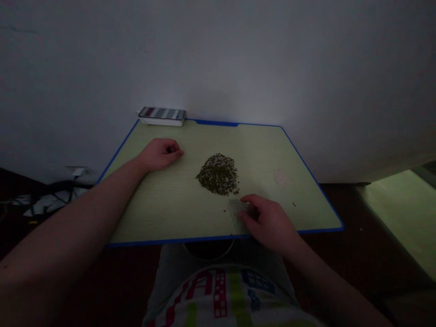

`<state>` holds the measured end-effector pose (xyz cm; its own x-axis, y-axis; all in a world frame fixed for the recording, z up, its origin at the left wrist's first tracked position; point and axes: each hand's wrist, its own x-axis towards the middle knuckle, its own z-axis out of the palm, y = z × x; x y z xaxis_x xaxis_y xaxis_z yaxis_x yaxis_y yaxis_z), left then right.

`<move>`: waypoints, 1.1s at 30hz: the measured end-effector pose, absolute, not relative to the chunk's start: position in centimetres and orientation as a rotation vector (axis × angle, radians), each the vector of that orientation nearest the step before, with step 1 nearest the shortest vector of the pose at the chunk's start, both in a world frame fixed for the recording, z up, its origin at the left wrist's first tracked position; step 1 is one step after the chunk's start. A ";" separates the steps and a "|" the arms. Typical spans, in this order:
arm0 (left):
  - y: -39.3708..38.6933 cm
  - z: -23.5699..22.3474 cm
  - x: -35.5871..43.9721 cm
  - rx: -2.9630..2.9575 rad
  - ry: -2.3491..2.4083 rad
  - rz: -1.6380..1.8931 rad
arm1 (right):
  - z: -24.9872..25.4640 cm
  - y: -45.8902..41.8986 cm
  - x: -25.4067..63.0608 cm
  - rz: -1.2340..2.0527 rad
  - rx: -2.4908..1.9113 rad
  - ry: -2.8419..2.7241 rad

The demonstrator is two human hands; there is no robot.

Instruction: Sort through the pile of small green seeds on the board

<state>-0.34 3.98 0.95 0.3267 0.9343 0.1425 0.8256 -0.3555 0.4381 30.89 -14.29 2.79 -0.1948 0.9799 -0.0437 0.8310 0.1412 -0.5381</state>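
Right hand (269, 220): gripping clear card (234, 208) near the surface's (184, 204) front edge.
Left hand (158, 153): loosely curled; cannot tell if holding anything.
Grains (218, 175): heaped mid-surface, just beyond card.
Box (162, 116): far left corner.

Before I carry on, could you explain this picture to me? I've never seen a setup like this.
There is no machine here: these are a person's two bare hands, seen by a camera worn on their head, looking forward and down. On the blue-edged table lies a pile of small dark grains, with a flat box at the far left corner. The left hand, loosely curled, is left of the pile and holds nothing visible. The right hand's fingers are at a thin, clear flat piece; whether they grip it is unclear.
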 end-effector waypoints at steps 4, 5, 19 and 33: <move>4.1 0.8 -0.4 2.308 1.572 0.560 | 2.9 -12.3 31.2 0.627 -1.550 -2.221; 4.1 0.8 -0.4 2.309 1.565 0.571 | 2.9 -11.8 31.2 0.646 -1.486 -2.258; 4.2 0.6 -0.6 2.320 1.531 0.582 | 3.0 -14.3 28.7 0.819 -1.372 -2.330; 4.1 0.7 -0.6 2.333 1.544 0.571 | 3.3 -15.3 27.7 0.934 -1.232 -2.362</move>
<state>-0.56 4.14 0.72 0.3485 0.9222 0.1676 0.8091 -0.3862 0.4429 27.66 -15.32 3.30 -0.5783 0.8156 -0.0191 0.6082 0.4154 -0.6765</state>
